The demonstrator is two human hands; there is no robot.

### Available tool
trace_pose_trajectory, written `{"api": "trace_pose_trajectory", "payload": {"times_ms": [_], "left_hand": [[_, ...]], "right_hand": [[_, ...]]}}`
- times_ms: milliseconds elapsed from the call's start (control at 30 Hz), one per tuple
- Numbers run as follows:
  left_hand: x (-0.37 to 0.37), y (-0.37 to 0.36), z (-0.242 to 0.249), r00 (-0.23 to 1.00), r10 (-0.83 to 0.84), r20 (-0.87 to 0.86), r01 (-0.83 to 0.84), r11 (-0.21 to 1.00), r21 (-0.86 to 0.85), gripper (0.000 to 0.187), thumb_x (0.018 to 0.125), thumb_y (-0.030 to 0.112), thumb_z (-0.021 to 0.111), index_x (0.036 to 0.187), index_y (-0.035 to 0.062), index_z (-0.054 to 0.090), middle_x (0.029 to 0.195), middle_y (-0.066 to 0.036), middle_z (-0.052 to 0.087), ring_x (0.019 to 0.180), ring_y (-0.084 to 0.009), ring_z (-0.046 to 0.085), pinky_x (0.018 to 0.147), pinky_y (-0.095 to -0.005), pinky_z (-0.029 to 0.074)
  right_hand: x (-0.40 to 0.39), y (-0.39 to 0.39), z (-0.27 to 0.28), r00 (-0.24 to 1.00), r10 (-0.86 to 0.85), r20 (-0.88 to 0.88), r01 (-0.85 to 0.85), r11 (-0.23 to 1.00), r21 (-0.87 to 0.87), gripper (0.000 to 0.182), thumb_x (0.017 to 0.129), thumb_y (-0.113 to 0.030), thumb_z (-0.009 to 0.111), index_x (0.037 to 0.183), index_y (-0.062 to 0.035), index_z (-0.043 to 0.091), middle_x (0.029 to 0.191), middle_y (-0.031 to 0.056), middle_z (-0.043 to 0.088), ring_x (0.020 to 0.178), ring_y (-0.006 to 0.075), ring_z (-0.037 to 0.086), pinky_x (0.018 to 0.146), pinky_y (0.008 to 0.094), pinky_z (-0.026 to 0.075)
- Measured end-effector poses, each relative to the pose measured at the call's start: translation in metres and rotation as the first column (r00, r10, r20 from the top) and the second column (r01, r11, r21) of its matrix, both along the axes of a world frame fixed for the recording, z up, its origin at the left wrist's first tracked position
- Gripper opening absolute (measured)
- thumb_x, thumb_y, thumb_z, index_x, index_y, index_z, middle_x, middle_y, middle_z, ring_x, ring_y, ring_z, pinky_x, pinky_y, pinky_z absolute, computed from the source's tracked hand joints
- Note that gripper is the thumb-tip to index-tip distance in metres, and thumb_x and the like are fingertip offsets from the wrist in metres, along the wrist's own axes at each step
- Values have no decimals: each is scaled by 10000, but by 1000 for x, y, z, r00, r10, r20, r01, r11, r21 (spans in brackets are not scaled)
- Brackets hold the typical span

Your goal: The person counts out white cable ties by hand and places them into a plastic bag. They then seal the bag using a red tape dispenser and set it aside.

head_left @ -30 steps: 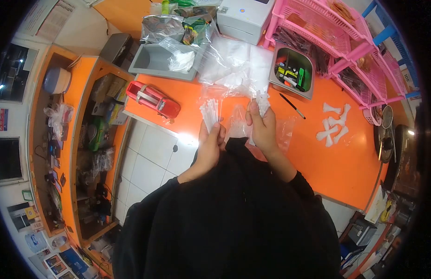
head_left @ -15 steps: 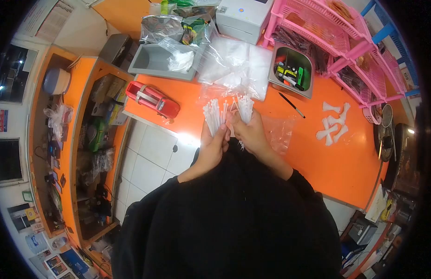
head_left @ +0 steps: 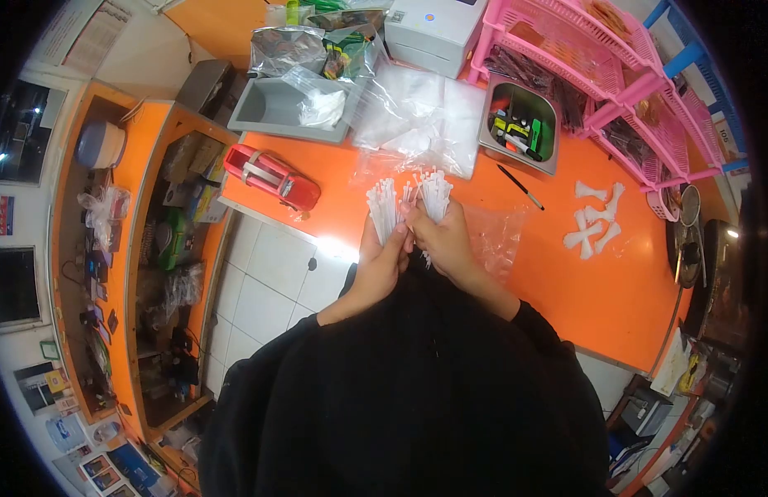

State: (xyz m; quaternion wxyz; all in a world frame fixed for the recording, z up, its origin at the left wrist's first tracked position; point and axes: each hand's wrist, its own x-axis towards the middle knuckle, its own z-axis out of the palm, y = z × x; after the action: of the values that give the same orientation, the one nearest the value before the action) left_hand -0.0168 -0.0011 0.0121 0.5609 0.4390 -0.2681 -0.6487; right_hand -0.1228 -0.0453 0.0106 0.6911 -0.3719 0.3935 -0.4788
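Observation:
My left hand point(head_left: 382, 263) is closed round a bundle of thin white sticks point(head_left: 384, 205), their small heads pointing up. My right hand point(head_left: 443, 240) grips a second bundle of the same white sticks point(head_left: 434, 195). The fingertips of both hands meet between the bundles, where a few sticks stand. Both hands are over the near edge of the orange table point(head_left: 566, 311). A clear plastic bag point(head_left: 495, 236) lies just right of my right hand. Several small white bundles point(head_left: 593, 219) rest farther right on the table.
A red tape dispenser point(head_left: 276, 178) is at the left table edge. Behind are a grey tray point(head_left: 264, 108), plastic bags point(head_left: 413, 112), a white printer point(head_left: 433, 33) and a metal container point(head_left: 520, 124) of markers. A pen point(head_left: 520, 187) lies near pink racks point(head_left: 582, 58).
The two bundles have come slightly closer together, and the fingers of my right hand have shifted left toward my left hand's fingertips.

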Motion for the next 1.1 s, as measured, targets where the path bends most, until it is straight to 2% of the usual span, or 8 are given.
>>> {"api": "trace_pose_trajectory", "payload": {"times_ms": [133, 333, 467, 567, 667, 767, 933, 1100], "left_hand": [[-1, 0, -5, 1000, 11, 6, -11, 999, -33, 250, 908, 137, 441, 1132, 116, 331, 720, -16, 467, 477, -37, 354, 385, -166, 259], [1, 0, 0, 1000, -10, -3, 10, 1000, 10, 256, 908, 151, 452, 1135, 115, 339, 712, -7, 468, 475, -34, 358, 381, -164, 255], [1, -1, 5, 999, -26, 26, 25, 999, 46, 261, 908, 171, 465, 1137, 115, 353, 697, -1, 468, 465, -30, 356, 374, -165, 249], [3, 0, 5, 999, -33, 31, 30, 996, 84, 374, 858, 129, 489, 1200, 81, 348, 735, -20, 464, 555, -70, 426, 429, -187, 332], [1, 0, -3, 999, -13, 48, 13, 1000, 1, 251, 914, 190, 455, 1135, 121, 358, 694, -1, 469, 461, -30, 349, 374, -164, 243], [3, 1, 5, 999, -31, -16, 32, 998, 54, 253, 925, 211, 426, 1148, 121, 348, 692, -5, 471, 458, -31, 334, 374, -161, 238], [5, 1, 1, 998, -42, -46, 44, 999, 32, 257, 935, 224, 392, 1163, 120, 334, 695, -13, 476, 459, -33, 323, 377, -161, 237], [4, 1, -6, 999, -21, -47, 23, 999, 33, 256, 939, 225, 385, 1166, 119, 334, 698, -17, 478, 464, -32, 325, 381, -159, 238]], "right_hand": [[2, 0, -4, 1000, -1, 18, 1, 1000, -11, 169, 796, -104, 603, 908, -4, 526, 673, 35, 555, 506, 85, 523, 433, 208, 405], [1, 1, 1, 999, 35, 35, -36, 999, 36, 190, 796, -120, 614, 903, -6, 507, 645, 36, 530, 462, 94, 499, 409, 223, 389], [2, 2, 3, 997, 50, -63, -52, 998, -34, 187, 790, -108, 619, 895, -9, 500, 627, 34, 516, 454, 94, 489, 403, 225, 381], [1, 3, 2, 995, 63, -73, -66, 997, -37, 183, 787, -102, 622, 889, -10, 500, 626, 34, 517, 455, 92, 488, 403, 223, 378], [2, 3, 1, 996, 62, -60, -63, 998, -8, 174, 791, -101, 618, 882, -11, 499, 631, 34, 521, 458, 88, 484, 404, 222, 374], [2, 3, 3, 997, 69, -28, -69, 998, -3, 149, 800, -92, 606, 867, -15, 498, 633, 33, 525, 460, 84, 480, 405, 219, 370], [3, 3, 0, 998, 67, 19, -66, 997, -30, 110, 813, -82, 583, 845, -22, 497, 621, 24, 521, 473, 78, 480, 411, 213, 369], [3, 5, -3, 999, 47, -13, -48, 998, -32, 109, 820, -93, 576, 847, -20, 500, 621, 20, 522, 497, 74, 485, 430, 207, 373]]}}
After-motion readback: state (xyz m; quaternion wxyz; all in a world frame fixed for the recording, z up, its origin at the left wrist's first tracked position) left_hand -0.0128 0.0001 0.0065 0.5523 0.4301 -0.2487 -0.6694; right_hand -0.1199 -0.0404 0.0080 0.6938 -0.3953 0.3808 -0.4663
